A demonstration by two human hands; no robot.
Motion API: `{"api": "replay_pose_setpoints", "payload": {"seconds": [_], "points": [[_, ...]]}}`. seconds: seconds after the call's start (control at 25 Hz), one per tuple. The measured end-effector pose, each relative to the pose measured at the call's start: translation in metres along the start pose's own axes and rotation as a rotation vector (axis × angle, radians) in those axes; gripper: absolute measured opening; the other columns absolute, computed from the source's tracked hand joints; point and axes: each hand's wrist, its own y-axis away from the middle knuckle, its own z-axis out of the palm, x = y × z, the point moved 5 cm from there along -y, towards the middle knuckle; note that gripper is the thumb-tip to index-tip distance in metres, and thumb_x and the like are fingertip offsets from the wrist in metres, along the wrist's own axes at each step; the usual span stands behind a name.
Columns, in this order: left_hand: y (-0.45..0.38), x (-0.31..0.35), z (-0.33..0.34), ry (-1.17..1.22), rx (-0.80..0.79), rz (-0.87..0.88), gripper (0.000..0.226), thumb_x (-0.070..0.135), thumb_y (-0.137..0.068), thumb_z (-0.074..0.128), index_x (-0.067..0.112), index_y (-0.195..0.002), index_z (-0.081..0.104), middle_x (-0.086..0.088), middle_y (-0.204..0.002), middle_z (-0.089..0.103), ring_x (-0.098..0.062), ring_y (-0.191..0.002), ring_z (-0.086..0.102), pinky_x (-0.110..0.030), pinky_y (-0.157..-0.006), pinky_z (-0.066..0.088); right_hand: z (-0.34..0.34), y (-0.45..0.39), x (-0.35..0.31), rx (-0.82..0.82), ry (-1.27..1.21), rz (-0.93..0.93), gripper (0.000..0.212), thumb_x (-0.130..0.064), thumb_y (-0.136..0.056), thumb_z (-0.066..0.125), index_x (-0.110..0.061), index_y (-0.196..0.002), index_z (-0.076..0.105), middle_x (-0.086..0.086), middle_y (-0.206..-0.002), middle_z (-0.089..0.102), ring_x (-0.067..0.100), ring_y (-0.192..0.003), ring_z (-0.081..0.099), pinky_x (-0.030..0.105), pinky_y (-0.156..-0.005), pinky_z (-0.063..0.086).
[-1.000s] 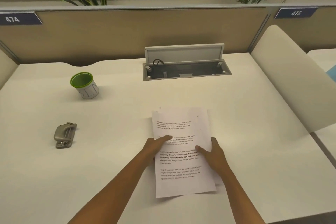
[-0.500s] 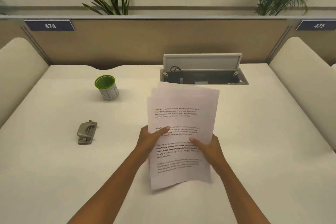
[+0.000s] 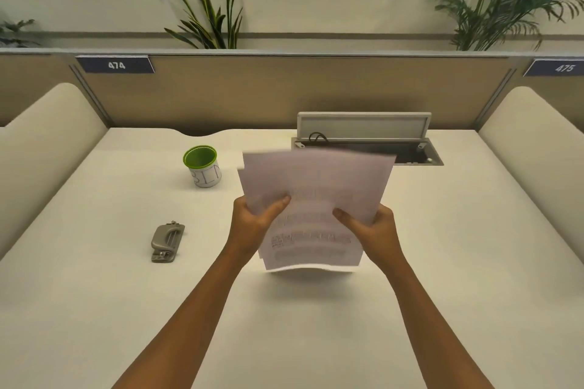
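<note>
A small stack of printed white sheets (image 3: pixel 316 186) stands nearly upright over the middle of the desk, its lower edge close to the desktop and slightly bowed. My left hand (image 3: pixel 252 224) grips the stack's left edge, thumb across the front. My right hand (image 3: pixel 369 230) grips the right edge the same way. The sheets are fanned a little at the top left. The print is blurred by motion.
A grey hole punch (image 3: pixel 166 241) lies on the white desk (image 3: pixel 94 309) to the left. A green-rimmed cup (image 3: pixel 202 166) stands behind it. An open cable box (image 3: pixel 410 148) is set in the desk at the back. Cream side panels flank the desk.
The sheets lay flat on the desk under both hands; now both hands have lifted and tilted them upright. The camera view has tipped up.
</note>
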Motion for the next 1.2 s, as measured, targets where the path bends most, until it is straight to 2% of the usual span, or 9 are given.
{"api": "replay_pose_setpoints", "payload": {"seconds": [0.2, 0.36, 0.52, 0.76, 0.88, 0.96, 1.04, 1.12, 1.2], "points": [[0.005, -0.019, 0.003, -0.035, -0.006, -0.07, 0.034, 0.034, -0.072, 0.08, 0.022, -0.103, 0.077, 0.001, -0.097, 0.081, -0.024, -0.09, 0.076, -0.026, -0.069, 0.061, 0.003, 0.005, 0.013, -0.019, -0.022, 0.032, 0.022, -0.032, -0.07, 0.086, -0.041, -0.089, 0.08, -0.008, -0.093, 0.081, 0.014, -0.084, 0.077, 0.022, -0.069, 0.06], [0.004, -0.024, 0.001, -0.006, 0.0, -0.084, 0.019, 0.033, -0.071, 0.082, 0.035, -0.089, 0.079, 0.008, -0.091, 0.081, -0.015, -0.082, 0.076, -0.02, -0.061, 0.058, 0.004, 0.005, 0.018, -0.003, -0.042, 0.038, 0.018, -0.031, -0.074, 0.084, -0.037, -0.09, 0.08, -0.005, -0.092, 0.081, 0.015, -0.083, 0.077, 0.023, -0.067, 0.061], [0.01, -0.032, 0.001, -0.001, 0.02, -0.113, 0.021, 0.032, -0.068, 0.085, 0.034, -0.088, 0.08, 0.006, -0.091, 0.081, -0.018, -0.083, 0.076, -0.022, -0.063, 0.059, 0.008, 0.011, 0.032, -0.02, -0.063, 0.091, 0.017, -0.022, -0.077, 0.086, -0.031, -0.09, 0.08, -0.002, -0.092, 0.081, 0.017, -0.084, 0.077, 0.02, -0.065, 0.059], [0.016, -0.044, 0.001, -0.014, -0.02, -0.089, 0.025, 0.024, -0.073, 0.089, 0.029, -0.096, 0.08, 0.002, -0.095, 0.081, -0.017, -0.086, 0.077, -0.025, -0.068, 0.06, 0.007, 0.017, 0.054, -0.024, -0.096, 0.108, 0.023, -0.026, -0.072, 0.087, -0.032, -0.093, 0.08, -0.002, -0.096, 0.081, 0.016, -0.088, 0.077, 0.02, -0.069, 0.059], [0.021, -0.052, 0.004, -0.016, 0.036, -0.127, 0.018, 0.023, -0.076, 0.087, 0.031, -0.091, 0.08, 0.001, -0.091, 0.081, -0.017, -0.083, 0.077, -0.028, -0.068, 0.06, 0.002, 0.023, 0.069, 0.053, -0.015, 0.118, 0.026, -0.03, -0.072, 0.089, -0.031, -0.097, 0.079, -0.005, -0.098, 0.08, 0.019, -0.091, 0.076, 0.024, -0.072, 0.06], [0.02, -0.05, 0.004, 0.045, 0.091, -0.162, 0.021, 0.029, -0.072, 0.088, 0.029, -0.091, 0.08, -0.001, -0.091, 0.081, -0.02, -0.082, 0.078, -0.035, -0.069, 0.062, -0.008, 0.029, 0.078, 0.155, 0.058, 0.118, 0.041, -0.038, -0.074, 0.087, -0.034, -0.111, 0.071, -0.011, -0.108, 0.077, 0.011, -0.098, 0.074, 0.023, -0.079, 0.057], [0.019, -0.049, 0.001, 0.167, 0.174, -0.228, 0.047, 0.035, -0.064, 0.091, 0.017, -0.104, 0.075, -0.008, -0.1, 0.08, -0.027, -0.09, 0.077, -0.043, -0.077, 0.064, -0.013, 0.037, 0.089, 0.239, -0.091, 0.219, 0.07, -0.037, -0.072, 0.088, -0.034, -0.132, 0.054, -0.013, -0.127, 0.069, 0.004, -0.11, 0.069, 0.023, -0.088, 0.053], [0.019, -0.051, 0.002, 0.318, 0.202, -0.262, 0.057, 0.03, -0.064, 0.092, 0.009, -0.113, 0.071, -0.012, -0.108, 0.079, -0.03, -0.098, 0.076, -0.041, -0.079, 0.063, -0.006, 0.041, 0.099, 0.264, -0.223, 0.283, 0.085, -0.032, -0.068, 0.091, -0.028, -0.139, 0.046, -0.004, -0.133, 0.066, 0.011, -0.116, 0.067, 0.032, -0.091, 0.056], [0.022, -0.053, 0.006, 0.459, 0.211, -0.28, 0.051, 0.02, -0.072, 0.088, 0.01, -0.118, 0.069, -0.012, -0.113, 0.078, -0.03, -0.102, 0.075, -0.038, -0.077, 0.063, 0.01, 0.041, 0.103, 0.264, -0.421, 0.289, 0.083, -0.021, -0.067, 0.091, -0.019, -0.139, 0.048, 0.007, -0.132, 0.067, 0.026, -0.12, 0.066, 0.049, -0.098, 0.056]]}}
